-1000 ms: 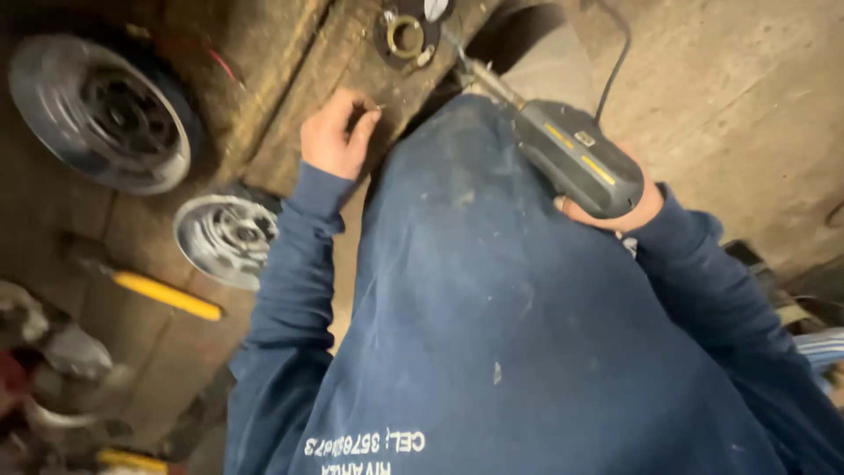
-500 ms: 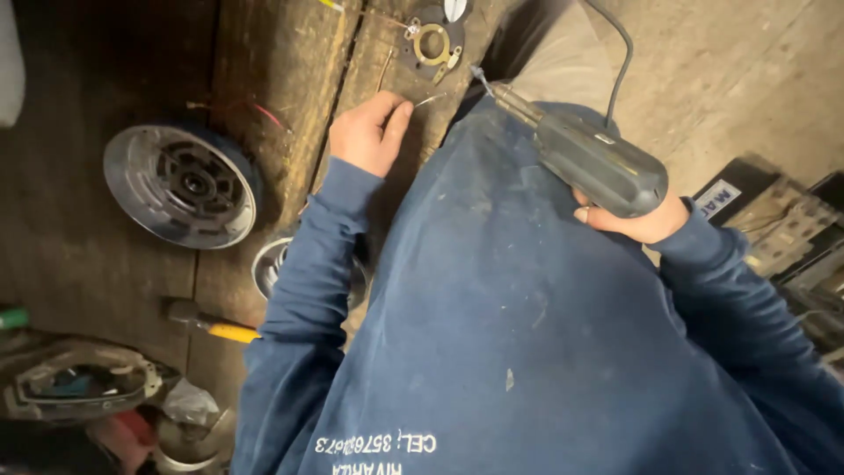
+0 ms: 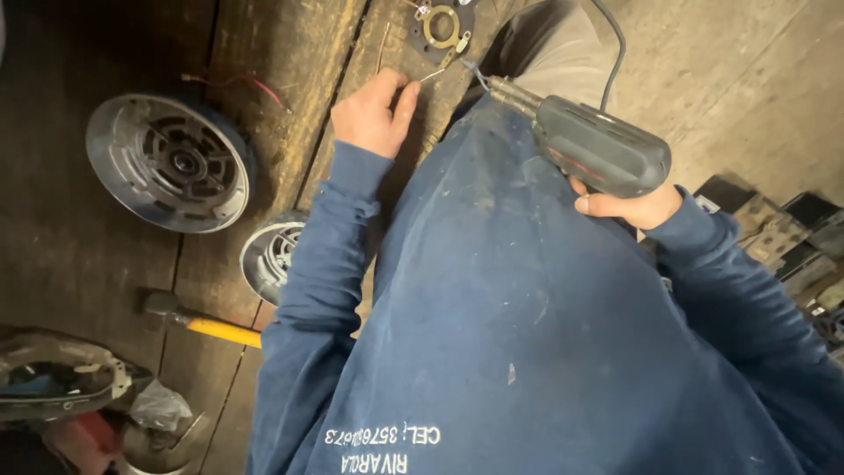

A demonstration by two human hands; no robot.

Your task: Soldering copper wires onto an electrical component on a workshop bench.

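- Far left: large grey finned wheel housing flat on the dark wooden bench, well apart from the work. Smaller round housing near the left sleeve, partly hidden by it. Could get nudged off its spot by a sliding elbow.
- Low left: hammer with yellow handle on the boards, head toward the left. Near the bench clutter; risk of a snag on the sleeve.
- Left hand curled, fingertips pinching a thin wire that points toward the small dark plate with brass ring at the top edge. Wire end just short of the plate, contact not clear.
- Likely trouble: fingers close to a hot tip, so a burn from a slip; thin wire may spring out of the pinch.
- Right hand closed around the grip of a dark pistol-shaped soldering gun, tip aimed at the plate, just beside the wire.
- Cord trailing up behind; a tug from it might swing the tip off the joint.
- Gun body hovering above the blue sweatshirt; scorched cloth possible with a drop.
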